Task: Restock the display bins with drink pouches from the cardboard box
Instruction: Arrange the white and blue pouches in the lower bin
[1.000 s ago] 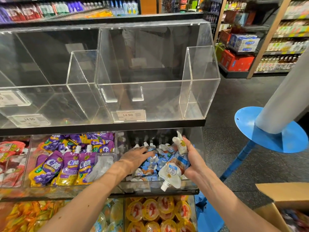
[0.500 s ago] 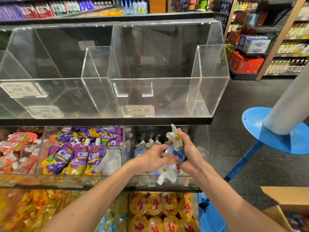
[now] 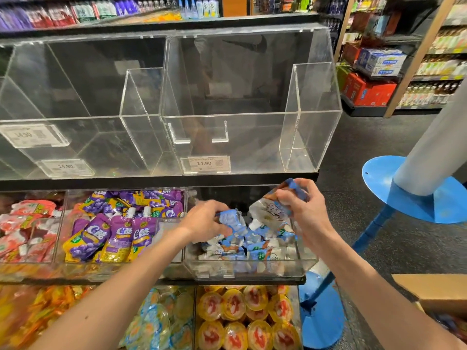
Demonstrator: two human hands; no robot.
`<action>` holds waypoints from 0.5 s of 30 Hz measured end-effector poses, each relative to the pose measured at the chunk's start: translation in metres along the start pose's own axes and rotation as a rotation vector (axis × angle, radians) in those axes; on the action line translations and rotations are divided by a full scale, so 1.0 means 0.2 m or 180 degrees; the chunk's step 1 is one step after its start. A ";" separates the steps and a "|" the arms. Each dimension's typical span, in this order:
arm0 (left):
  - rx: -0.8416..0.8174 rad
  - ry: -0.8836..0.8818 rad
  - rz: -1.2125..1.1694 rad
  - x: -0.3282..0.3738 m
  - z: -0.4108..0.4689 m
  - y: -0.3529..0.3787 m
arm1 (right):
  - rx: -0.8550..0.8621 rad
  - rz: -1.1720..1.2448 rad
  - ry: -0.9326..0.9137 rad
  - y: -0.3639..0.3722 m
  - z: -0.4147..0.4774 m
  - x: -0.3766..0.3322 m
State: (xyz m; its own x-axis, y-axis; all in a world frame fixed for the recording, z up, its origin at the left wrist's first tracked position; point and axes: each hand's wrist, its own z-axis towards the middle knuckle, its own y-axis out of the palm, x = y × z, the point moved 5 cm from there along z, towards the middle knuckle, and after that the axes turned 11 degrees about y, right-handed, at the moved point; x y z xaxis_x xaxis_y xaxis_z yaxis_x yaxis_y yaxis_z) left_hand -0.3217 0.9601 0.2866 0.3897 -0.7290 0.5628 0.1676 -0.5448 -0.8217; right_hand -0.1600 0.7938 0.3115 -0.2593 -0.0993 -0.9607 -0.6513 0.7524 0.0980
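Pinches blue-white pouch (image 3: 267, 210) by its base in right hand (image 3: 302, 213), centre-right of frame, long axis tilted, spout down-left, just above clear bin (image 3: 252, 272); grips second pouch (image 3: 231, 219) with left hand (image 3: 206, 219), lower, inside it.

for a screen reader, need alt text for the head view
A person's left hand grips one blue-and-white spouted drink pouch and the right hand a second pouch, at a clear acrylic bin of the same pouches. Purple pouches fill the neighbouring bin.
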 end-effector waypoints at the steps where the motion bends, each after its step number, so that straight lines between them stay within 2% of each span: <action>1: -0.0034 -0.0005 0.0079 0.00 0.00 0.01 | 0.0064 -0.0336 -0.0185 -0.01 -0.01 -0.01; 4: 0.0125 0.0119 0.0289 0.02 0.00 0.00 | 0.0311 -0.1607 -0.0823 -0.02 -0.02 -0.02; 7: 0.0339 0.0617 0.0544 0.11 -0.03 -0.04 | 0.0532 -0.2434 -0.1195 -0.03 -0.01 0.02; 12: 0.0525 0.1552 0.1826 0.20 -0.04 0.01 | 0.0436 -0.2860 -0.1207 0.02 0.03 0.10; 15: 0.0598 0.1771 0.2246 0.20 -0.02 0.07 | 0.0495 -0.2753 -0.1009 0.04 0.08 0.15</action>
State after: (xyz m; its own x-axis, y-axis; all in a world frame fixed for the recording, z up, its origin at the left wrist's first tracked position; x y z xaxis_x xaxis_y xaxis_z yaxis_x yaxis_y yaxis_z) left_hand -0.3079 0.9215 0.2972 -0.0264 -0.9879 -0.1528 0.2198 0.1433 -0.9649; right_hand -0.1620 0.8063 0.2791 0.4928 -0.5007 -0.7117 -0.4183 0.5808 -0.6983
